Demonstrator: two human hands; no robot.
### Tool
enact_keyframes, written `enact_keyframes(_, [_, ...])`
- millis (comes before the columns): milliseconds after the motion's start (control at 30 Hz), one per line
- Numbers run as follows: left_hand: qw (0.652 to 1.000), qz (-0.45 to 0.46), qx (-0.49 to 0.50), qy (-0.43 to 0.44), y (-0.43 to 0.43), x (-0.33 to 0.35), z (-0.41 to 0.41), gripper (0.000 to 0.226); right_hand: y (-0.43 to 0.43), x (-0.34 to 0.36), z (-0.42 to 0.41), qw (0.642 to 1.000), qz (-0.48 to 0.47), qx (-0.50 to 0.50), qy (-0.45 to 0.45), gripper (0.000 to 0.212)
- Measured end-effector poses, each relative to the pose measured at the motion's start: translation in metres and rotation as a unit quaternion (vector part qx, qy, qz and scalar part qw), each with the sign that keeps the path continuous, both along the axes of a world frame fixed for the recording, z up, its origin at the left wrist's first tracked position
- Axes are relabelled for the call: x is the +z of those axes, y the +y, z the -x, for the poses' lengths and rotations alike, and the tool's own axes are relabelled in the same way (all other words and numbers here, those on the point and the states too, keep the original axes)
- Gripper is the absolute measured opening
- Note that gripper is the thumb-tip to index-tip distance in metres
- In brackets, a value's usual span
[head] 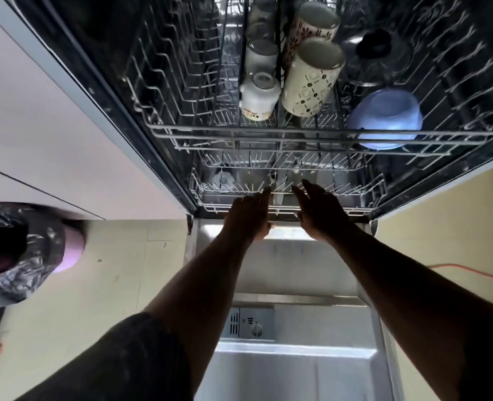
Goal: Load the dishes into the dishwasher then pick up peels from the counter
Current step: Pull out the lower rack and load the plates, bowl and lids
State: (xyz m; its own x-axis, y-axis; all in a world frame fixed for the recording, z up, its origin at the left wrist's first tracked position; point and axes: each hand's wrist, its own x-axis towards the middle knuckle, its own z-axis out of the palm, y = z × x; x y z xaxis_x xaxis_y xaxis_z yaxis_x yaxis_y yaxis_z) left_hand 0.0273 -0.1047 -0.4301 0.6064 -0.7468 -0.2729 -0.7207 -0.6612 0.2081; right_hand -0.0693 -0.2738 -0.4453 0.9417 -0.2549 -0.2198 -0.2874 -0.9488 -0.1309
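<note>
Dishwasher point(285, 215) stands open, door down, both racks showing. Both arms reach forward to the front edge of the lower rack point(355, 195): the left hand point(249, 217) has fingers curled loosely, forefinger out, the right hand point(322, 214) spread open, neither grip holding anything. On the upper rack point(181, 131) stand patterned mugs point(311, 82) (mouths down), a white cup point(259, 96) and a blue bowl point(385, 118) near its front right corner.

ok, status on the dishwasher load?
Left hand and right hand open, empty, at lower rack front. Upper rack holds mugs, blue bowl. Nothing blocking.
</note>
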Motion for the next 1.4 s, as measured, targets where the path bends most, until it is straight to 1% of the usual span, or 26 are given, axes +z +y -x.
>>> enact_keyframes(33, [1.000,-0.005,0.009,0.007,0.001,-0.003,0.003,0.092,0.001,-0.003,0.002,1.000,-0.002,-0.009,0.006,0.067])
enact_keyframes(167, [0.999,-0.005,0.032,-0.018,0.005,-0.005,0.002,0.085,0.002,-0.004,0.005,1.000,0.009,-0.010,-0.013,0.064])
enact_keyframes(267, [0.999,0.015,0.032,0.025,-0.001,0.001,-0.002,0.083,0.003,-0.001,0.003,1.000,-0.017,-0.015,-0.004,0.063])
enact_keyframes(367, [0.995,0.025,0.068,0.075,-0.004,0.010,0.000,0.071,0.007,-0.003,0.007,0.999,-0.038,-0.022,-0.005,0.063])
enact_keyframes(467, [0.992,0.026,0.088,0.091,0.000,0.013,0.009,0.062,0.015,-0.004,0.017,0.998,-0.044,-0.035,0.002,0.064])
enact_keyframes(600, [0.994,-0.013,0.080,0.078,0.011,0.011,0.029,0.066,0.029,-0.004,0.037,0.998,-0.053,-0.043,0.008,0.061])
enact_keyframes(667, [0.994,-0.017,0.075,0.077,0.017,0.013,0.041,0.064,0.037,-0.006,0.049,0.996,-0.068,-0.048,0.023,0.063])
enact_keyframes(733, [0.995,-0.007,0.067,0.071,0.024,0.015,0.051,0.067,0.045,-0.007,0.059,0.995,-0.075,-0.060,0.027,0.065])
enact_keyframes(800, [0.995,-0.023,0.061,0.070,0.029,0.018,0.059,0.071,0.055,-0.003,0.068,0.995,-0.070,-0.060,0.045,0.064])
enact_keyframes(900, [0.994,-0.050,0.064,0.078,0.038,0.022,0.076,0.063,0.071,0.000,0.088,0.992,-0.080,-0.079,0.063,0.057])
enact_keyframes(1033, [0.994,-0.044,0.073,0.075,0.054,0.023,0.104,0.053,0.093,0.009,0.115,0.991,-0.074,-0.081,0.072,0.062])
enact_keyframes(1200, [0.996,-0.033,0.052,0.064,0.078,0.021,0.140,0.053,0.119,0.023,0.151,0.990,-0.068,-0.080,0.092,0.063])
enact_keyframes(1333, [0.997,-0.046,0.031,0.056,0.097,0.025,0.169,0.047,0.138,0.027,0.184,0.992,-0.071,-0.074,0.073,0.058])
enact_keyframes(1400, [0.996,-0.037,0.035,0.068,0.106,0.028,0.185,0.045,0.148,0.027,0.199,0.992,-0.071,-0.068,0.076,0.057])
